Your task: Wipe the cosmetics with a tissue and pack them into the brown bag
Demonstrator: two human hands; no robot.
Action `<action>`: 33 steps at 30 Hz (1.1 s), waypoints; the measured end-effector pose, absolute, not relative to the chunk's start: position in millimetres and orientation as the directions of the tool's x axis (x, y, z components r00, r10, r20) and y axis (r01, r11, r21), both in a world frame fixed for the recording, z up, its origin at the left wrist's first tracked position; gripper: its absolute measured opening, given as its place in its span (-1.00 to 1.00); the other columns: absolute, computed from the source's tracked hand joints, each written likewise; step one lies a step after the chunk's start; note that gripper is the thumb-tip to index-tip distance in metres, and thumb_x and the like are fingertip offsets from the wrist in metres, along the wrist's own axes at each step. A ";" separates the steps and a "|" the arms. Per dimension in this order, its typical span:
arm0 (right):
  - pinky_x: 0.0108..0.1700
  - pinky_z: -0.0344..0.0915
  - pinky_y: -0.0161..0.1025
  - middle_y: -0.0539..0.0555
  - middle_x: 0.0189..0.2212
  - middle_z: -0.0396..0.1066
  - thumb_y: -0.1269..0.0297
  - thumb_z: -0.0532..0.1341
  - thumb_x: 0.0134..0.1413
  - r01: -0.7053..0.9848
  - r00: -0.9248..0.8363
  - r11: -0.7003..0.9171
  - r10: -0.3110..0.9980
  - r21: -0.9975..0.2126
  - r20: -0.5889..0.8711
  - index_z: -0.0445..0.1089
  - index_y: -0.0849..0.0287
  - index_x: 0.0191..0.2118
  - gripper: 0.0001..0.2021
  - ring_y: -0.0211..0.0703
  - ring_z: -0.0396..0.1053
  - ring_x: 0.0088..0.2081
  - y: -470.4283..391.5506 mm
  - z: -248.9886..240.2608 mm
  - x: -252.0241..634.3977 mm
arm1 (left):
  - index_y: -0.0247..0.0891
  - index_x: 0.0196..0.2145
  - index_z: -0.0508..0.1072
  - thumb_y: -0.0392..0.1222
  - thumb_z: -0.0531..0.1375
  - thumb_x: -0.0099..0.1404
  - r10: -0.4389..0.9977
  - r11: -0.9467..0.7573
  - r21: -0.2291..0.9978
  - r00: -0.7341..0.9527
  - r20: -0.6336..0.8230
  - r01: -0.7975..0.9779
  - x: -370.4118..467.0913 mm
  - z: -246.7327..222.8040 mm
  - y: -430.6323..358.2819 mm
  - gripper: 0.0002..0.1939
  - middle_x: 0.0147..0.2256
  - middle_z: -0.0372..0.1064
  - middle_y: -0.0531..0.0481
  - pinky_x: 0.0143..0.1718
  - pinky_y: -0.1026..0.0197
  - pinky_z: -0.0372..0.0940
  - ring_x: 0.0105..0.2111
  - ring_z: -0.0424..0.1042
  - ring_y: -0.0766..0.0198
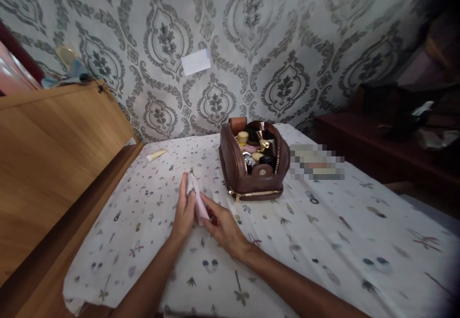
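Between my two hands is a slim pale pink item (200,207) with a whitish upper end, held tilted above the cloth. Its exact kind is hard to make out. My left hand (185,210) grips its upper part, thumb across the near face. Lower down, the fingers of my right hand (224,224) close on its bottom end. Just beyond them to the right stands a brown leather toiletry bag (253,179), unzipped wide. Inside it are a yellow-capped container (243,138), a gold-coloured piece (264,145) and several other cosmetics.
A small cream tube (157,155) lies at the back left of the patterned cloth (287,251). A blurred-out flat item (318,162) rests right of the bag. Wooden furniture (61,164) borders the left, a dark red surface (345,135) the right, and patterned wallpaper (251,16) the back.
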State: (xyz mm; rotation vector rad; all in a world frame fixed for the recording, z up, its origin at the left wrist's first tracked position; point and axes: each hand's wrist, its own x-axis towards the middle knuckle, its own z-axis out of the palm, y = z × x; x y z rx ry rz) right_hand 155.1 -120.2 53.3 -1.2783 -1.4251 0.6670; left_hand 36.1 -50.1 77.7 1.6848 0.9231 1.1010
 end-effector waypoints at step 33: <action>-0.51 0.15 -0.40 0.08 -0.44 0.49 -0.08 0.38 -0.10 -0.622 -0.220 -0.230 0.969 -0.748 -0.115 0.35 0.24 -0.31 -0.54 -0.31 0.40 -0.53 -119.5 68.0 142.1 | -0.36 -0.27 0.47 -0.28 0.08 0.27 0.949 0.309 0.623 0.188 -0.254 -0.719 24.3 103.3 -31.7 -0.82 -0.35 0.53 -0.08 -0.27 0.18 0.45 -0.32 0.53 0.23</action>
